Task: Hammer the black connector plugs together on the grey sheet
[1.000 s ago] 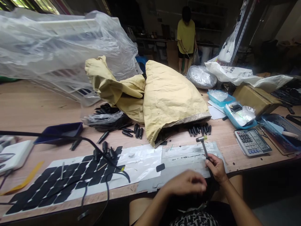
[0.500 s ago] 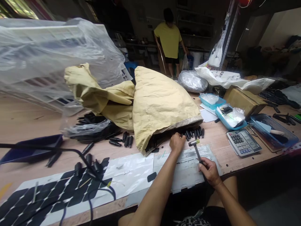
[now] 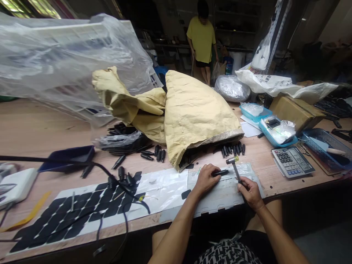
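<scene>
My left hand [image 3: 205, 179] pinches a black connector piece [image 3: 220, 172] and holds it flat on a grey metal plate [image 3: 220, 192] at the table's near edge. A small hammer [image 3: 235, 167] is gripped by my right hand [image 3: 249, 192], its head raised just right of the connector. Several more black connectors [image 3: 233, 149] lie in a row beside the mouth of a yellow paper sack [image 3: 195, 110].
A flexible solar panel [image 3: 74, 212] with black cables lies left. A dark blue tray [image 3: 68, 156], bagged black parts [image 3: 123, 139], a calculator [image 3: 293, 161], blue baskets [image 3: 277, 132] and a cardboard box [image 3: 297, 112] crowd the table. Large clear plastic wrap [image 3: 68, 62] covers the back left. A person in yellow [image 3: 202, 36] stands behind.
My left hand reached to the connectors by the sack, took one, and brought it back onto the metal plate. The right hand kept its grip on the hammer.
</scene>
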